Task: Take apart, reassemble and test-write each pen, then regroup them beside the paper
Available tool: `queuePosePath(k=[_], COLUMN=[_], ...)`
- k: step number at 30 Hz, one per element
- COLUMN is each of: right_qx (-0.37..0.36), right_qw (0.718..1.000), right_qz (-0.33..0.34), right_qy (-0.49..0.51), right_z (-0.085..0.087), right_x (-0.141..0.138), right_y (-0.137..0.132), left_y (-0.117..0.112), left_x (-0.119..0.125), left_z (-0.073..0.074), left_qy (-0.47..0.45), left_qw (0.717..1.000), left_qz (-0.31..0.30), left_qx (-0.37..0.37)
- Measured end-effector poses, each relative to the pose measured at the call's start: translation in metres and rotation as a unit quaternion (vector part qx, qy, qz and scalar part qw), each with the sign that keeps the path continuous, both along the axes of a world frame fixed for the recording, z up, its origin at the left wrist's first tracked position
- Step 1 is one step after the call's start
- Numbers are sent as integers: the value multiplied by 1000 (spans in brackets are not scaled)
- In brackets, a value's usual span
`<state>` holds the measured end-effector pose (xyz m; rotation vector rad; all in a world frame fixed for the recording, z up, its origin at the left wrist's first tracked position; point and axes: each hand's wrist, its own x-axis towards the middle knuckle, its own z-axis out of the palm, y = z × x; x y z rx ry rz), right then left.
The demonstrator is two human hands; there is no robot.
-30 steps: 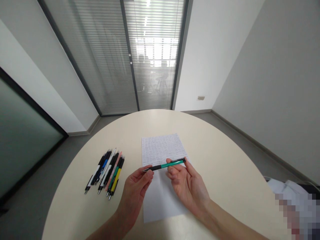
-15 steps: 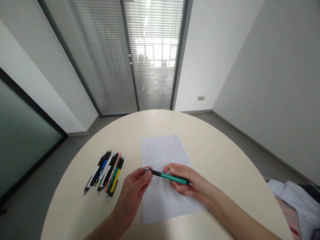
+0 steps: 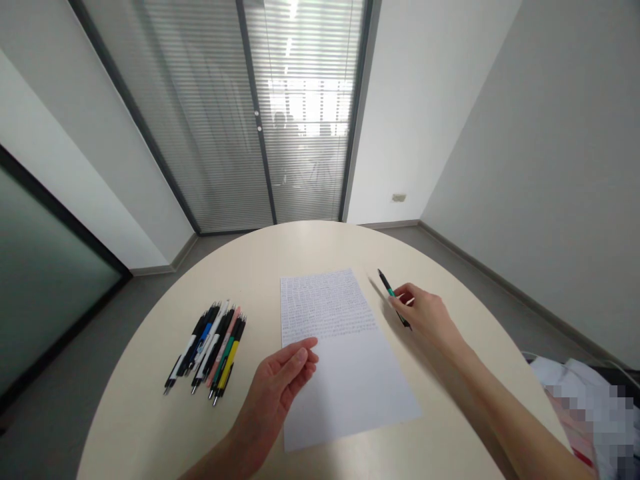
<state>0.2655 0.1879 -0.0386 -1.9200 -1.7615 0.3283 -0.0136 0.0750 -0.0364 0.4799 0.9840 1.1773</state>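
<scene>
My right hand (image 3: 425, 313) pinches a green and black pen (image 3: 385, 283) over the table, to the right of the paper. The pen is tilted, its black end pointing to the far left, and my fingers cover part of its green barrel. My left hand (image 3: 280, 377) is above the left part of the paper sheet (image 3: 350, 380), its fingers loosely bent and nothing between thumb and fingertips. Dense handwriting in blue covers the upper half of the sheet; the lower half is blank. Left of my left hand lies a row of several pens (image 3: 207, 347) in black, white, blue, pink, green and yellow.
Everything lies on a round cream table (image 3: 320, 243). Beyond it stand a glass partition with blinds (image 3: 305, 167) and white walls (image 3: 425, 100). At the lower right, beside the table, is a white cloth-like item (image 3: 565, 377), partly pixelated.
My right hand has carried the green pen away from above the paper, to the right and farther off. My left hand has let go of the pen's tip and stays over the paper.
</scene>
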Motion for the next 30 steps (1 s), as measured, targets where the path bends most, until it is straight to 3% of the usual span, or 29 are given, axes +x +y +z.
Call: queuePosePath(k=[5,10,14,16,18,20,22,25,30], right_qx=[-5,-7,13,29,30,24,24,38,50], right_qw=[1000,1000,999,998,997,993,987,976,962], right_qz=[16,17,23,41,72,118,161,216,268], right_qy=[-17,-23,-30,-25,-7,4,4,15,35], right_z=[-12,-18,-8,0,5,7,7,4,0], right_x=[-5,-3,-6,-13,-24,-36,-49,-65,-75], right_y=[3,5,-1,-8,-17,-26,-36,-49,-58], left_y=[-1,2,8,15,23,31,36,41,44], left_x=[0,0,-8,-18,-34,-53,-70,-85,-84], left_z=[0,-5,-7,-4,1,8,13,15,9], left_qy=[18,42,202,378,606,760,838,870,865], left_qw=[1000,995,963,900,765,624,536,486,488], left_qz=[-24,-91,-163,-158,-97,-50,-51,-82,-114], left_qx=[0,-4,76,149,197,175,93,8,25])
